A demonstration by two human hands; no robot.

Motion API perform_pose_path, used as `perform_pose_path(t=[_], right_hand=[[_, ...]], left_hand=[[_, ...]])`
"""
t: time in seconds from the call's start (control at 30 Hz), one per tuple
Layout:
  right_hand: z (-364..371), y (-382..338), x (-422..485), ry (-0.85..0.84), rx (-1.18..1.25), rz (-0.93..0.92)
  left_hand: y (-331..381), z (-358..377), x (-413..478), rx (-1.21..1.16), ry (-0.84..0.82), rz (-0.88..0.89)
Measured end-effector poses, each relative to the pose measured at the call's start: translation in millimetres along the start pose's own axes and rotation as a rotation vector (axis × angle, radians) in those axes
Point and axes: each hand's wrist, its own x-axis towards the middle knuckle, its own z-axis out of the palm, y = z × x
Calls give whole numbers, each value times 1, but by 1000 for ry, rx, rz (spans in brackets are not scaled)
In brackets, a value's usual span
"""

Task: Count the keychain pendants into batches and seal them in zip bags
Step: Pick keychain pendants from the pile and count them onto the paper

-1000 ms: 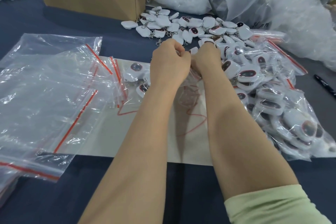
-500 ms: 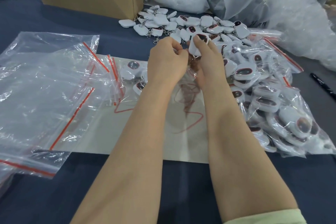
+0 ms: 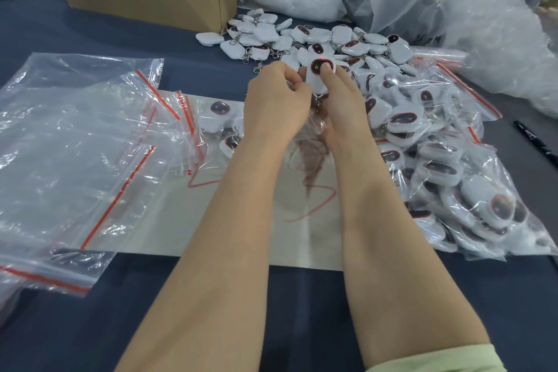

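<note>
One pendant [image 3: 314,79] | pinched in right fingers [image 3: 329,77] | left hand [image 3: 276,106] beside

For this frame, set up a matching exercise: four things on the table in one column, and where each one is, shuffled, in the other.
Things
1. cardboard box
2. empty zip bags
3. black pen
4. raised pendant

Places
A. near the right edge of the table
B. held by the right hand, centre of the view
C. far left, full of pendants
D. spread flat at the near left

Pairs: 1-C, 2-D, 3-A, 4-B.
</note>
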Motion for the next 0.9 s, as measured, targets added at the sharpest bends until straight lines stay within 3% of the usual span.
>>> perform_pose_path(t=[0.43, 0.6, 0.73, 0.9], right_hand=[[-1, -11, 1, -59, -109, -89], [5, -35, -1, -65, -477, -196], [-1, -53, -12, -178, -740, -200], [3, -55, -18, -336, -838, -184]], left_hand=[[0, -1, 0, -42, 8, -9], [2, -4, 1, -147, 53, -31], [9, -11, 1, -274, 174, -1], [18, -15, -1, -123, 150, 139]])
